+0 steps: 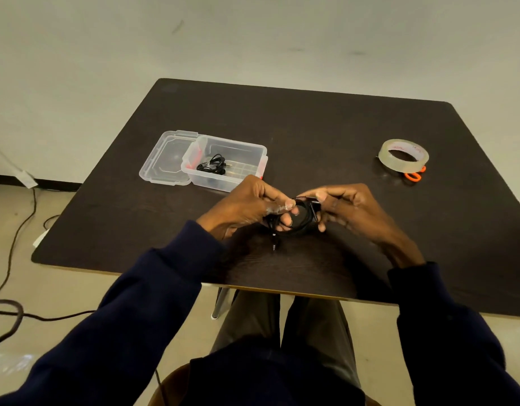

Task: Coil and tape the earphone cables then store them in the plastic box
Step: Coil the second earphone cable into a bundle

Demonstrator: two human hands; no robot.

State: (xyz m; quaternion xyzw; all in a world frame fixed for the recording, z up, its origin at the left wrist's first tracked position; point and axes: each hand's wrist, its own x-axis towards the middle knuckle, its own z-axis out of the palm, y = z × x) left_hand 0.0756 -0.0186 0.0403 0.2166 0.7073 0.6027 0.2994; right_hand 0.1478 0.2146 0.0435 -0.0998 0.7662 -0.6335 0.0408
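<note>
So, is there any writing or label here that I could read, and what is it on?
Tape roll: red marks inside the core, too blurred to read.
Plastic box, lid, scissors, held earphone cable: no text visible.

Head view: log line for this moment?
left hand, right hand: grip earphone coil | plastic box: open, one earphone set inside | tape roll: idle

Both arms are stretched forward in dark sleeves (121,312), and the hands are held close together, nearly touching. The left hand (250,205) is curled, the cable (302,227) being pinched between thumb and fingers. The right hand (351,208) is likewise curled, and the cable's other side is gripped by thumb and fingertips.
</note>
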